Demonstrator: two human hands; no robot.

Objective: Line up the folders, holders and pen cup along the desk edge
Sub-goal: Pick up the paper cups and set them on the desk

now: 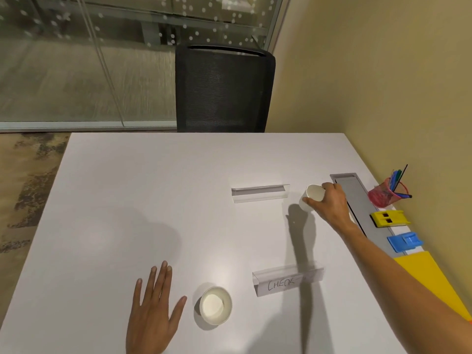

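My right hand [332, 200] grips a white paper cup [312, 195], tilted, just above the white desk [127, 200] at mid right. My left hand [153, 312] lies flat and open on the desk near the front edge. A second white paper cup [215, 305] stands upright beside it. A clear sign holder [260, 193] lies further back, and another marked "CHECK" [287, 281] sits nearer. Along the right edge by the wall stand a red mesh pen cup [383, 195] with pens, a yellow holder [389, 218], a blue holder [404, 241] and a yellow folder [429, 277].
A grey cable tray cover [357, 198] runs along the desk's right side, partly under my right arm. A black mesh chair [222, 88] stands behind the far edge. The yellow wall [383, 85] borders the desk on the right; glass partition at the back.
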